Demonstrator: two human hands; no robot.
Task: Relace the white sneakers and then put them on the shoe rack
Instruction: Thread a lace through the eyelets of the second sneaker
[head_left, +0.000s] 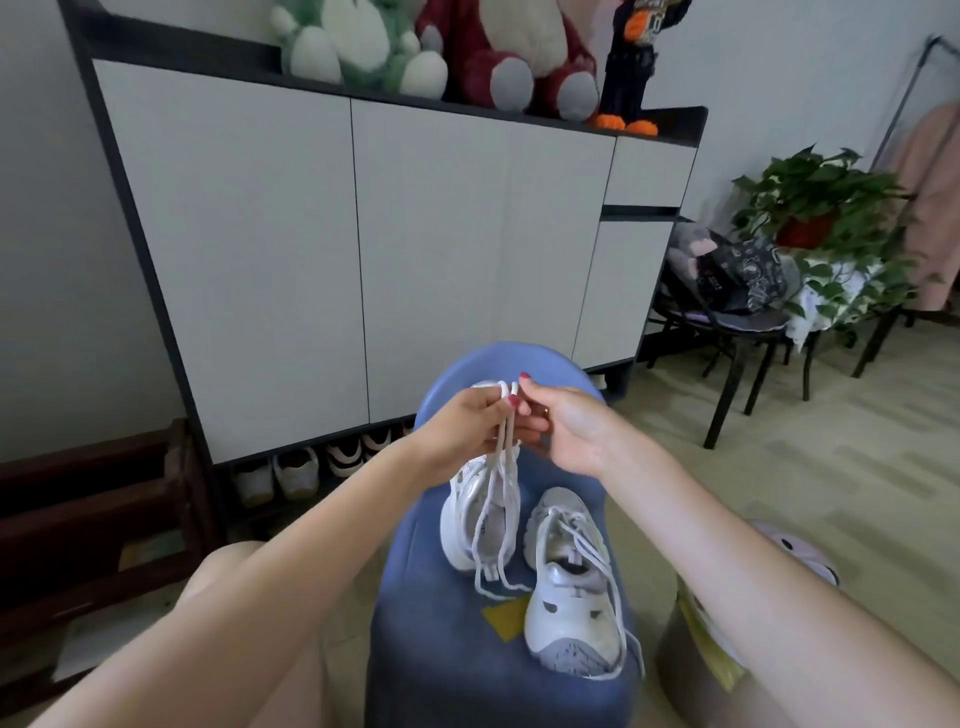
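Note:
Two white sneakers lie on a blue stool (441, 639). The left sneaker (467, 525) has its white lace (498, 488) pulled up in long strands. My left hand (462, 426) pinches the top of those strands above the shoe. My right hand (561, 426) is right beside it, fingertips on the lace loop at the top. The right sneaker (566, 587) lies nearer me, laced, with loose ends trailing over its toe.
A tall white shoe cabinet (363, 249) stands behind the stool, with shoes (311, 467) in the open gap at its base and plush toys (426, 47) on top. A dark wooden rack (88, 519) is at left. A chair with bags and a potted plant (821, 208) stand at right.

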